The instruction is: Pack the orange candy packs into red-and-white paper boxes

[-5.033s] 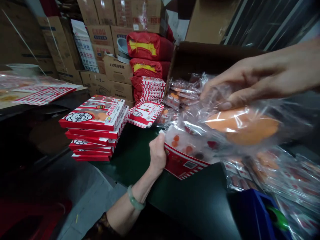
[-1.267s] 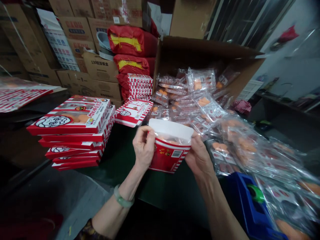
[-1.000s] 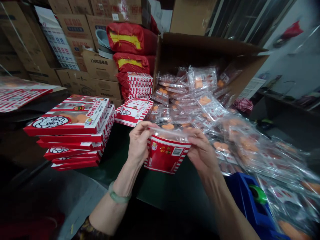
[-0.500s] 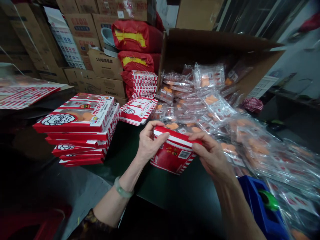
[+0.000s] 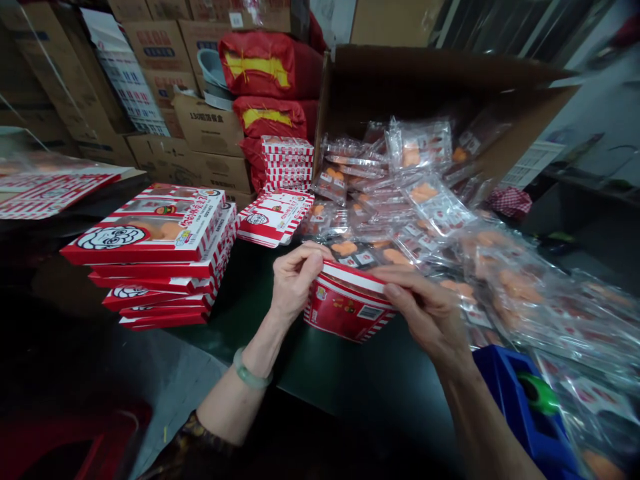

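Observation:
Upright on the dark green table, a red-and-white striped cardboard box [image 5: 347, 310] stands between my hands, its barcode side facing me. My left hand [image 5: 297, 277], with a pale green bangle above the wrist, pinches the box's upper left corner. At the upper right edge, my right hand [image 5: 425, 307] grips the box between thumb and fingers. A narrow gap shows along the top under the white-edged flap; what lies inside is hidden. To the left is a stack of filled, windowed boxes [image 5: 145, 233]. Flat box blanks [image 5: 275, 215] lie behind my left hand.
Clear plastic packs with orange pieces [image 5: 425, 200] spill from a large tipped carton [image 5: 450, 73] across the right side. A blue tape dispenser [image 5: 520, 407] with a green core stands at the lower right. Red sacks [image 5: 270, 67] and brown cartons [image 5: 210, 137] are piled behind.
My left thumb has drawn back from the top flap to the corner, and a gap has appeared along the box's top edge. My right hand stays at the right edge.

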The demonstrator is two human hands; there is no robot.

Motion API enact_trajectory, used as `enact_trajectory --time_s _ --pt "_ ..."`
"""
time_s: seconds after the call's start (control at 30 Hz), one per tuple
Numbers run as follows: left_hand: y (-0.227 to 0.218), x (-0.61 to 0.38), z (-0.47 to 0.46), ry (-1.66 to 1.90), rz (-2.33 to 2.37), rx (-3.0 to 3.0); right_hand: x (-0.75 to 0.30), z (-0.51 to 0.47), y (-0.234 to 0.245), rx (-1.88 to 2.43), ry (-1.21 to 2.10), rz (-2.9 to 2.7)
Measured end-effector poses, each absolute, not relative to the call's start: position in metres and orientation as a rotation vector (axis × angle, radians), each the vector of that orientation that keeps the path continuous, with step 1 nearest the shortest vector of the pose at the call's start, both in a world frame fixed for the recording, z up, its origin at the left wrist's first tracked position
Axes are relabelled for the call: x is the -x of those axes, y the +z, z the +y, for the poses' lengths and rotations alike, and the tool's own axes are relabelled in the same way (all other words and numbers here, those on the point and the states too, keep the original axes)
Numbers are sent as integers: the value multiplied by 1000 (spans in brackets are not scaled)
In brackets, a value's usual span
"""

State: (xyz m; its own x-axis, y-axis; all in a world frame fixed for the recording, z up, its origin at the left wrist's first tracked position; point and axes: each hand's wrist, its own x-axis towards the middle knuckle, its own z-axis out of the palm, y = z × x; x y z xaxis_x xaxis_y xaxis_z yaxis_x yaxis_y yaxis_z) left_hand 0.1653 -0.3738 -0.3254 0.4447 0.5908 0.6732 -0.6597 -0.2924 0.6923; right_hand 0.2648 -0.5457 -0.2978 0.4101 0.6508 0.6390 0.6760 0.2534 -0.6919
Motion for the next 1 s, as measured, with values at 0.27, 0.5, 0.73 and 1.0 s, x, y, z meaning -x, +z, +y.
enact_trajectory --time_s 0.27,0.5,0.73,1.0 --pt "-333 -166 -370 1294 -235 -1509 -268 -543 -329 1355 -360 -1395" --pt "-335 -162 -363 1445 -319 -1759 -275 -529 -336 1309 -411 -1317" --pt "-324 -164 -368 1499 -264 -1823 -281 -520 -338 1237 -450 -1324" --pt "-310 -168 -372 1415 -346 -1969 -280 -517 -347 1398 -655 -1132"
